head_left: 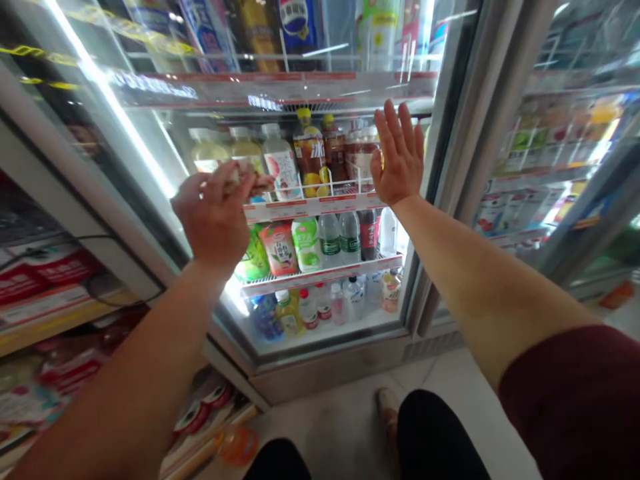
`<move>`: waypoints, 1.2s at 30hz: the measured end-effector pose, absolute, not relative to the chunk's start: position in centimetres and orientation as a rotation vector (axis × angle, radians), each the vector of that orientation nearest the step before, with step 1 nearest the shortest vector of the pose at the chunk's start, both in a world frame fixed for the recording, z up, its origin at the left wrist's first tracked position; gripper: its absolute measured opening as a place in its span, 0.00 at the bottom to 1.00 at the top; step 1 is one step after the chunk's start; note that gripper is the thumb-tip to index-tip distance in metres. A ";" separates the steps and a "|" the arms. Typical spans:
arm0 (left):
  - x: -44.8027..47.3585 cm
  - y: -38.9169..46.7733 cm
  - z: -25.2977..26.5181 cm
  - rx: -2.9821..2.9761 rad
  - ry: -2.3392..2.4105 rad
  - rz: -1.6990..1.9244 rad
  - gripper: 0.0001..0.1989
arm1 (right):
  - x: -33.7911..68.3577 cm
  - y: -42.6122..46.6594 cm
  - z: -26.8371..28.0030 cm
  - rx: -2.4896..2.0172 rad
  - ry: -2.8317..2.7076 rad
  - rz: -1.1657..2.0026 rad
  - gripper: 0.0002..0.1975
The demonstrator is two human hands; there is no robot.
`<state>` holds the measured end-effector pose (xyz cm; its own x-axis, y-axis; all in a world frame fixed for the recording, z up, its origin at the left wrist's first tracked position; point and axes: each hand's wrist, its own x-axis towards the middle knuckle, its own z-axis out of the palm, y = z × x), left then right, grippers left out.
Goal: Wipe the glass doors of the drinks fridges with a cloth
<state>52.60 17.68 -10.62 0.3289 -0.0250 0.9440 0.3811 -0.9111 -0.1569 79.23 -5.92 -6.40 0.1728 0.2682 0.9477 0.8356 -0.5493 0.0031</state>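
My right hand is raised with its fingers stretched out, in front of the right side of a fridge's glass door. Whether it touches the glass I cannot tell. My left hand is up before the door's left side, smeared by motion. Its fingers bend to the right, and anything in them cannot be made out. Between the hands, behind the glass, stand an iced tea bottle with a yellow cap and a white-labelled bottle. Below them are a green and white bottle and clear water bottles.
Small bottles line the fridge's bottom shelf, and large ones, including a Pepsi bottle, fill the top. Another fridge stands right. Shelves with red packages are at left. An orange bottle is low on the floor side.
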 end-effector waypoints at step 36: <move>54.4 16.6 -16.4 -2.282 -0.213 -1.699 0.17 | 79.8 -5.5 -6.6 -1.789 -1.099 -1.382 0.34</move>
